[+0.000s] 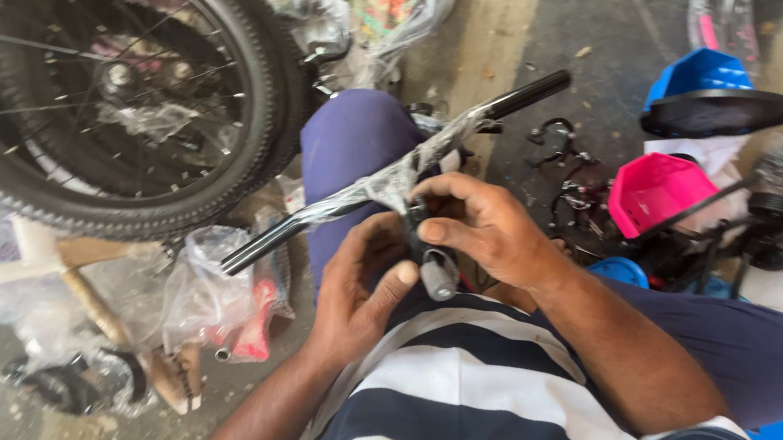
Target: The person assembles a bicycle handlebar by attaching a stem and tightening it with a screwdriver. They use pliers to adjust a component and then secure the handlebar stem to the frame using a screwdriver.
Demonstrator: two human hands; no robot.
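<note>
Two hands: both bare, working at the middle of the handlebar point(379, 185), over the person's lap.
Handlebar: black, wrapped in clear plastic, lies slantwise across the raised knee point(350, 138); one bare black end pokes up right, the other end down left.
Stem part: grey-black piece point(438, 271) hangs just below the handlebar centre, between both hands.
Left hand point(356, 295): below the handlebar, fingers curled, thumb pressed against the stem part; closed on it.
Right hand point(488, 230): just right of the handlebar centre, fingers pinched together on the top of the stem part.
Wheel point(112, 103): upper left of the handlebar, spoked, leaning, tyre close to the knee.
Loose bits: bagged parts point(212, 295) lower left of the handlebar; pink seat shell point(657, 192), black saddle point(718, 112) and small wheel point(781, 208) well right of it.
Risk 1: handlebar only rests on the knee, likely to roll or slide off if the hands tug.
Risk 2: plastic wrap bunches at the clamp, may snag or let fingers slip.
Risk 3: stem part could drop among floor clutter.
</note>
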